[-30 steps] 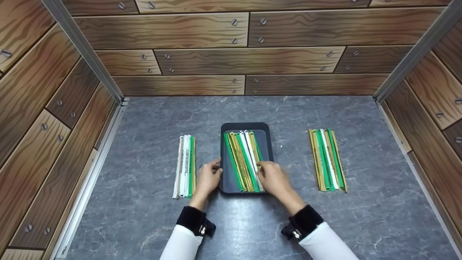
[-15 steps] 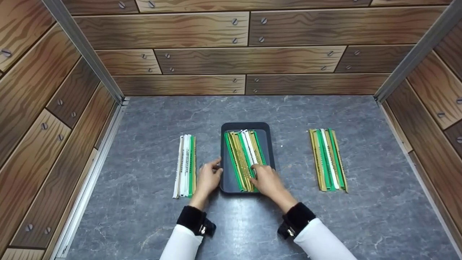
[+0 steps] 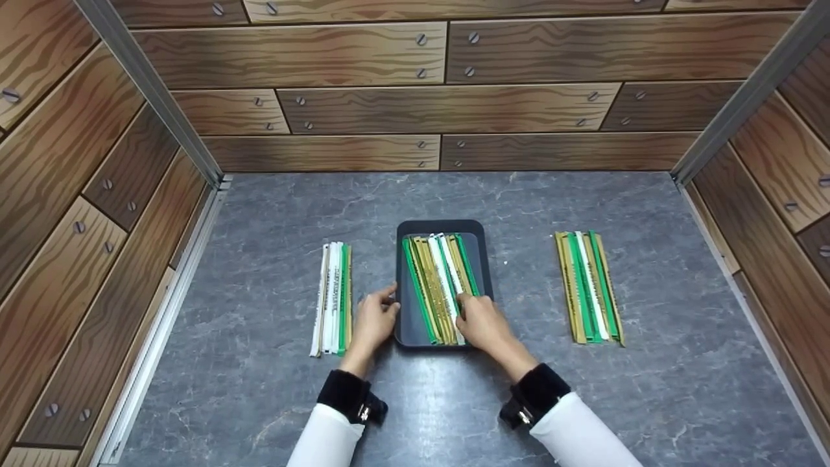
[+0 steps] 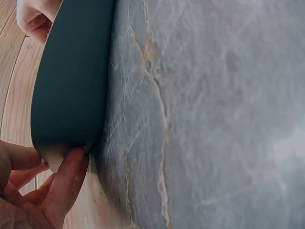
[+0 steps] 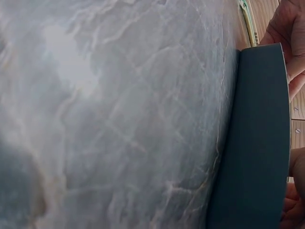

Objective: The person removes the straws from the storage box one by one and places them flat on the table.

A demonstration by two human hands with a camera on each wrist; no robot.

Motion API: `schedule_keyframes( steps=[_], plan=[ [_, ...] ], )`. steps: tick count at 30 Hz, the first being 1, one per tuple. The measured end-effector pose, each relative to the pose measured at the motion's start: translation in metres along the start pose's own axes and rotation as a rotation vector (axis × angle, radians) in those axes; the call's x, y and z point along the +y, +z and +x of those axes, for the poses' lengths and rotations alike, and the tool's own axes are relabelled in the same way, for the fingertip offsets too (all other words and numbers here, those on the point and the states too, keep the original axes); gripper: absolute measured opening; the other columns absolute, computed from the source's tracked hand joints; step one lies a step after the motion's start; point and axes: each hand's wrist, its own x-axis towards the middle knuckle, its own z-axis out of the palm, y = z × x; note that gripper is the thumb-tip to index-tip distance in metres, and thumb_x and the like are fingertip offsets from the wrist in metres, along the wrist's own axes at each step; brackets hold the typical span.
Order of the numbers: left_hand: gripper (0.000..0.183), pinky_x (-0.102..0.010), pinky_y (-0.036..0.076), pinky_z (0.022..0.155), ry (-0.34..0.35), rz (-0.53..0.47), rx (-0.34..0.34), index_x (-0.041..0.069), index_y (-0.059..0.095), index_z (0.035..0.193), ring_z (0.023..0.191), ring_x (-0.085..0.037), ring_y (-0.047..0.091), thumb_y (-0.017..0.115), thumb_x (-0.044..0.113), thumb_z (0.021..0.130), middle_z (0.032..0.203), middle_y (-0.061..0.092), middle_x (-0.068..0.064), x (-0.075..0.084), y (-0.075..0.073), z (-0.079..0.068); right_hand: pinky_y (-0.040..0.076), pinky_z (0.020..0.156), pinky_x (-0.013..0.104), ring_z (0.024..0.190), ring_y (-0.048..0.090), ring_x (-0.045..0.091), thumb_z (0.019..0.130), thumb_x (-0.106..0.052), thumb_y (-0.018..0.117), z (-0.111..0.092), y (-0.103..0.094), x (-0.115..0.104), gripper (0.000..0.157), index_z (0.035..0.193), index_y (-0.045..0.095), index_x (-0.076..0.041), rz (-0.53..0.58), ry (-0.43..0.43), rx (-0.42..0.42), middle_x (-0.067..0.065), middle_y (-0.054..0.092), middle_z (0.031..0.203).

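A dark tray [image 3: 483, 237] holds a slanted row of long, thin green, gold and white stick packets [image 3: 428, 279]. The left hand [image 3: 374, 321] stands outside the tray's left side, its fingertips touching the wall. In the left wrist view its outstretched fingers [image 4: 66, 183] meet the tray's outer wall [image 4: 74, 81] near a corner. Over the near right part of the tray is the right hand [image 3: 485, 322], fingers bent down and pinching among the packets; which packet they hold is hidden. In the right wrist view the tray wall [image 5: 257, 138] covers most of this hand [image 5: 296, 171].
A bundle of white, green and gold stick packets [image 3: 332, 298] lies left of the tray. Another bundle [image 3: 589, 288] of gold, green and white ones lies to the right. Wood-patterned walls [image 3: 441, 110] enclose the grey marbled table [image 3: 674, 389] on three sides.
The right hand has moved left over the packets, then slightly back right. White and green packets under it have shifted, with a green one now between two whites. The left hand stays put.
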Motion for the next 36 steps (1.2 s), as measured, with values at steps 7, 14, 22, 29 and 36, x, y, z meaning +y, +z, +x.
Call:
schedule_keyframes(
  steps=[7, 14, 22, 29, 36],
  plan=[
    [0.040, -0.039, 0.055, 0.075, 0.014, -0.007, 0.004, 0.003, 0.062, 0.131, 0.089, -0.027, 0.070, 0.065, 0.002, 0.091, 0.101, 0.071, -0.017, 0.000, 0.000, 0.000, 0.054, 0.058, 0.035, 0.063, 0.063, 0.018, 0.082, 0.002, 0.067, -0.003, -0.016, 0.001, 0.038, 0.120, 0.065, 0.005, 0.092, 0.041, 0.037, 0.000, 0.065, 0.070],
    [0.040, -0.039, 0.055, 0.074, 0.007, -0.003, 0.013, 0.003, 0.063, 0.130, 0.087, -0.027, 0.069, 0.066, 0.001, 0.091, 0.100, 0.071, -0.017, -0.001, -0.001, 0.000, 0.048, 0.050, 0.031, 0.054, 0.057, 0.013, 0.082, 0.001, 0.069, -0.014, -0.041, 0.009, 0.036, 0.119, 0.067, 0.002, 0.189, 0.109, 0.152, 0.005, 0.069, 0.078],
    [0.042, -0.037, 0.055, 0.076, -0.009, -0.015, -0.002, 0.005, 0.061, 0.133, 0.090, -0.025, 0.069, 0.065, 0.003, 0.092, 0.106, 0.070, -0.016, 0.000, 0.000, 0.001, 0.042, 0.044, 0.031, 0.053, 0.058, 0.015, 0.086, -0.006, 0.067, -0.029, -0.063, 0.044, 0.033, 0.119, 0.069, -0.002, 0.057, 0.224, 0.232, 0.010, 0.072, 0.087],
    [0.042, -0.038, 0.054, 0.075, -0.006, 0.017, -0.010, 0.005, 0.060, 0.134, 0.088, -0.024, 0.068, 0.065, 0.003, 0.092, 0.103, 0.070, -0.015, 0.001, 0.000, 0.000, 0.041, 0.039, 0.040, 0.055, 0.060, 0.030, 0.087, -0.006, 0.061, -0.042, -0.080, 0.083, 0.033, 0.119, 0.069, -0.003, -0.101, 0.360, 0.277, 0.017, 0.071, 0.089],
    [0.042, -0.040, 0.055, 0.076, 0.045, -0.012, -0.029, 0.001, 0.059, 0.133, 0.090, -0.029, 0.068, 0.064, 0.001, 0.092, 0.103, 0.070, -0.017, -0.003, -0.001, 0.000, 0.044, 0.048, 0.057, 0.073, 0.062, 0.052, 0.089, -0.008, 0.056, -0.049, -0.094, 0.121, 0.037, 0.124, 0.065, -0.003, -0.151, 0.508, 0.217, 0.033, 0.065, 0.102]
  ],
)
